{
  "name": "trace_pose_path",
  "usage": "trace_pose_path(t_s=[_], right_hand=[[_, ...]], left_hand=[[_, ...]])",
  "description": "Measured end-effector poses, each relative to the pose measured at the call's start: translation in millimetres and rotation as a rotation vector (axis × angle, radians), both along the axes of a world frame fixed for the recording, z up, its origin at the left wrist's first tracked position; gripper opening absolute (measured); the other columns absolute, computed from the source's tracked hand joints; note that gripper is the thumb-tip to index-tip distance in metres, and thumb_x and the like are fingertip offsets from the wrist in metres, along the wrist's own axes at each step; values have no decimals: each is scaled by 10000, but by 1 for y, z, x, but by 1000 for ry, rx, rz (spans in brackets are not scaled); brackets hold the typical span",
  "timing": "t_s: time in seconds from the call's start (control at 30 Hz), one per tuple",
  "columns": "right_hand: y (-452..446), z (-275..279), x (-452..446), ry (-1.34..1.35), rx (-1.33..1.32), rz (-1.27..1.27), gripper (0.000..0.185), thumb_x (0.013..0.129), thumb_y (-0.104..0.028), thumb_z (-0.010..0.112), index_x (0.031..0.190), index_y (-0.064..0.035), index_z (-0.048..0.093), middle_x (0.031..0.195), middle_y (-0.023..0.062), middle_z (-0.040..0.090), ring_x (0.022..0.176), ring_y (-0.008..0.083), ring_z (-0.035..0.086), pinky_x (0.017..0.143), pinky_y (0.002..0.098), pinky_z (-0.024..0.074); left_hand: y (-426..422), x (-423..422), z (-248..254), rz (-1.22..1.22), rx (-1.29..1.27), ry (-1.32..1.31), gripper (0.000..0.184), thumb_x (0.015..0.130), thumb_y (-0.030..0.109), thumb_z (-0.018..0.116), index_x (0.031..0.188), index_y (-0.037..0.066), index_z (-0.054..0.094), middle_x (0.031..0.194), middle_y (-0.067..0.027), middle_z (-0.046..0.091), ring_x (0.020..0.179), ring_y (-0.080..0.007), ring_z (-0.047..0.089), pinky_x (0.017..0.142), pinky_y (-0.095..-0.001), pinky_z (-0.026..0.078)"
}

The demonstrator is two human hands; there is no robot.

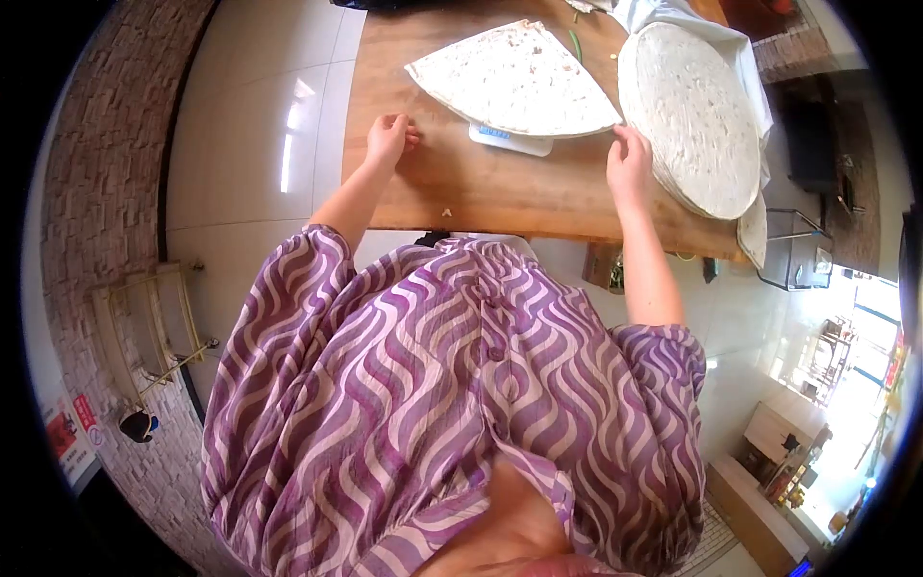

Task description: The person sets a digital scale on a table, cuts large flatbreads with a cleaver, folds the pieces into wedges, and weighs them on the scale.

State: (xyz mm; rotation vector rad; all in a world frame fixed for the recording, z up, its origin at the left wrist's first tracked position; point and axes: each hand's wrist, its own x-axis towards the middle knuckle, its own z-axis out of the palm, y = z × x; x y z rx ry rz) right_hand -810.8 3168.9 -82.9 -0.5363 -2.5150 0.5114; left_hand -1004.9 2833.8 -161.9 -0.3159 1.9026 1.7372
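A large thin flatbread (524, 82), folded into a wedge, lies across a small white kitchen scale (524, 145) and overhangs it. The scale's lit blue display shows just below the bread's curved edge; most of its top is hidden. To the left of the scale, my left hand (390, 141) is over the wooden table with loosely bent fingers, apart from the bread and holding nothing. My right hand (630, 165) is at the bread's right corner, fingers slightly bent. Its fingertips meet or nearly meet that corner; no firm grip shows.
A stack of round flatbreads (687, 120) on a white cloth (755, 72) occupies the right side of the wooden table (481, 197). A green strip (576, 45) lies behind the wedge, and a small crumb (446, 213) is near the front edge.
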Motion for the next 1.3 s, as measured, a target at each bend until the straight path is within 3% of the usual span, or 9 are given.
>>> trace_pose_path(t_s=[0.17,0.27,0.47,0.6,0.63,0.97,1.07,1.17,1.3], right_hand=[[-15,-49,25,-136,-81,26,208,769,-40,581,975,-52,607,1057,131,554,1046,283,504,906,373,417],[-25,-72,32,-313,-106,93,221,776,-99,596,995,-67,604,1075,145,552,1052,305,504,918,384,414],[-52,-79,90,-445,-169,265,212,781,-102,588,990,-71,606,1087,147,550,1037,313,520,893,388,432],[-63,-53,174,-483,-192,280,200,785,-117,583,980,-80,609,1074,133,559,1020,301,530,879,378,440],[-82,-20,199,-487,-211,241,197,786,-121,582,977,-85,610,1071,129,561,1013,299,534,874,375,443],[-111,-10,346,-682,-294,-129,173,799,-117,562,950,-59,626,923,139,609,825,274,609,737,356,491],[-113,-12,357,-706,-269,-180,177,810,-125,560,959,-54,624,898,146,620,816,276,614,735,363,492],[-131,-52,289,-580,-350,-272,178,815,-134,556,958,-54,628,902,151,626,832,283,610,745,363,486],[-139,-43,227,-544,-330,-186,190,821,-152,549,967,-56,624,917,150,619,850,293,602,764,364,475]], left_hand=[[-8,18,-39,-386,-355,334,241,849,197,554,993,13,611,814,-136,635,690,-233,618,635,-329,496],[-13,47,-46,-518,-487,669,205,819,190,585,944,39,646,827,-122,605,753,-230,593,694,-344,481],[6,101,-50,-561,-481,631,219,761,231,653,879,48,670,799,-132,573,824,-281,553,736,-364,458],[12,134,-44,-523,-607,842,148,762,145,634,875,50,641,891,-176,563,880,-346,545,790,-402,459],[3,128,-19,-528,-585,872,112,774,93,592,871,42,616,919,-195,558,906,-364,544,798,-425,458],[5,82,8,-554,-846,767,146,779,27,507,889,18,603,960,-236,584,938,-394,568,799,-451,476],[15,73,8,-649,-711,755,127,771,33,506,847,16,607,946,-229,580,924,-392,559,799,-446,469],[53,27,25,-690,-392,997,127,728,20,510,780,32,626,964,-215,549,960,-377,518,847,-416,440],[57,51,38,-777,-117,1215,252,708,22,549,950,42,616,1028,-209,556,1030,-357,503,888,-400,431]])
